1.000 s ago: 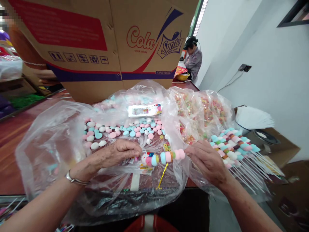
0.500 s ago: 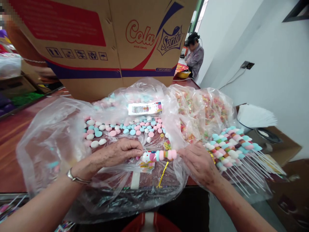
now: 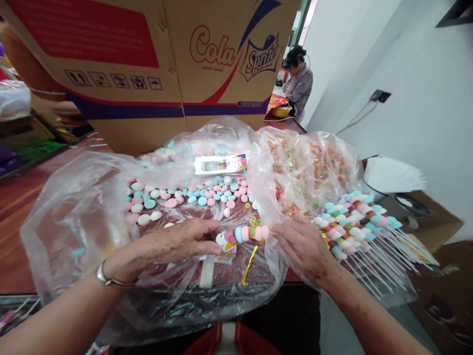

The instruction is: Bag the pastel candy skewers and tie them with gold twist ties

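Note:
A candy skewer (image 3: 253, 233) of pink, blue and gummy pieces lies level between my hands. My right hand (image 3: 301, 244) pinches its stick at the right end. At the other end, my left hand (image 3: 188, 240) has thumb and fingers closed round a printed wrapper (image 3: 226, 240) with white and pink patterns. Loose pink, blue and white candies (image 3: 202, 200) are spread on clear plastic behind the hands. A gold twist tie (image 3: 250, 265) lies just in front of the skewer. A stack of printed wrappers (image 3: 220, 164) rests on the plastic bag.
A large cardboard box (image 3: 136, 59) stands at the back. Bagged gummies (image 3: 314, 162) sit behind my right hand. Finished skewers (image 3: 354, 222) are piled at the right, near white sheets (image 3: 393, 174). A person (image 3: 298, 81) works in the background; another person's arm shows at the far left.
My left hand has shifted its hold on the wrapper, which now sits tilted at the skewer's left end. The skewer has moved slightly left and up. My right hand keeps its pinch.

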A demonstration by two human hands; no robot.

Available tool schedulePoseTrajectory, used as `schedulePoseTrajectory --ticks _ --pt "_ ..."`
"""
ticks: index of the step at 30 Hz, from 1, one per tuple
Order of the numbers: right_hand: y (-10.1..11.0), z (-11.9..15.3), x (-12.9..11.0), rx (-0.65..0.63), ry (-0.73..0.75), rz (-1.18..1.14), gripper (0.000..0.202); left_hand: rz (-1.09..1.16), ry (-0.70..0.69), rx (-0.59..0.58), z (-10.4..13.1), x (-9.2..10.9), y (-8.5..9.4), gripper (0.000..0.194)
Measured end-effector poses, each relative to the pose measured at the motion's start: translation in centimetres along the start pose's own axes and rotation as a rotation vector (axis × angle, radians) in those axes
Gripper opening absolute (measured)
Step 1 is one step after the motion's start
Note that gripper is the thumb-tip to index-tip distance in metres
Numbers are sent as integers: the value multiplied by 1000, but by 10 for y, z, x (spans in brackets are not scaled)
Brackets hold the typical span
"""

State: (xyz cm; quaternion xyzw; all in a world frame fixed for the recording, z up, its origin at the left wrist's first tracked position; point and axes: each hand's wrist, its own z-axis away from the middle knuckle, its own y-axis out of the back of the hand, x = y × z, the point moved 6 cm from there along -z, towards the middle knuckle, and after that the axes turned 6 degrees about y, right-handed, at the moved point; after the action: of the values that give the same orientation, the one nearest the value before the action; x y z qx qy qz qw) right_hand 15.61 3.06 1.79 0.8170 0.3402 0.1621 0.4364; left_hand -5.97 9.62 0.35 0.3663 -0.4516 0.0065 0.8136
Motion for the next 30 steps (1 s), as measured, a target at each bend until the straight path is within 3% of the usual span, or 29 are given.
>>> schedulePoseTrajectory --ticks 5,9,13,17,24,30 --pt "1 -2 0 8 25 -30 25 17 -92 -19 -4 11 -8 31" --pt "-6 0 -7 -69 89 -142 28 111 -97 -65 -13 10 -18 24" --pt "-15 1 -15 -146 118 -186 31 129 -109 -33 -19 12 -24 21" --pt "-21 1 -16 -162 77 -150 33 95 -155 -23 -22 12 -27 32" --pt "-14 5 -9 -115 4 -150 32 -84 -100 54 -22 17 -28 62" --pt "-18 6 -14 -239 15 -246 30 -212 -193 102 -28 32 -39 51"
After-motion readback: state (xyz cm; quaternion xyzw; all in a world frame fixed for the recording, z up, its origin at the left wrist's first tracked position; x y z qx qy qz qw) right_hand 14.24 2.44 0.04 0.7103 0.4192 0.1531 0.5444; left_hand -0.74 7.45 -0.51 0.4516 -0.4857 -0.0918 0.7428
